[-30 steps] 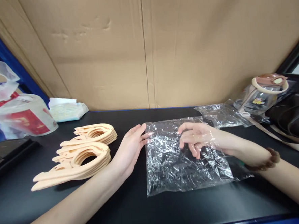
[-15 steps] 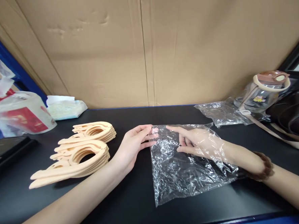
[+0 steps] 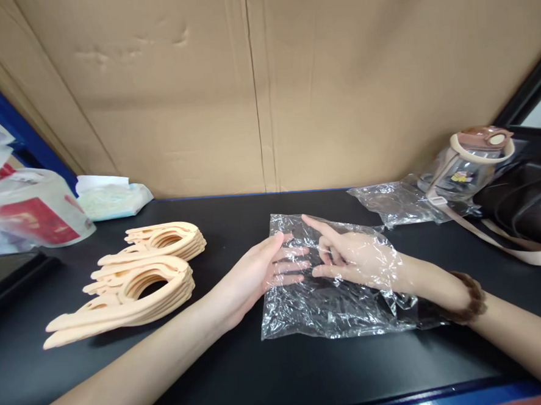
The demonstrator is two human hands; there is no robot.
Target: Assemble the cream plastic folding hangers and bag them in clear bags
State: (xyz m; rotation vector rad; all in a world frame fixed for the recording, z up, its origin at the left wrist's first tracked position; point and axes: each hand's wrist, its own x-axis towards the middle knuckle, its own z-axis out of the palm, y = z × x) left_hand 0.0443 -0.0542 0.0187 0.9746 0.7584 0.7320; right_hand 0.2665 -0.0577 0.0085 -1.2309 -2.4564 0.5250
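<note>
A clear crinkled plastic bag [image 3: 331, 302] lies on the black table [image 3: 262, 374] in the middle. My right hand [image 3: 358, 255] is inside the bag, fingers stretched out and spread toward the left. My left hand [image 3: 260, 270] reaches in from the left with its fingertips slipped under the bag's left edge, fingers extended. To the left lie two stacks of peach plastic hangers [image 3: 133, 281], untouched.
A cardboard wall [image 3: 263, 87] closes the back. At far left sit a white bag with red print [image 3: 33, 217] and a tissue pack [image 3: 109, 197]. At right are more clear plastic [image 3: 394, 201], a lidded bottle with a strap [image 3: 469, 160] and a black bag [image 3: 527, 205].
My left hand moved right from the bag's edge into its opening. My right hand pushed deeper and spread its fingers. The bag shifted and bunched a little.
</note>
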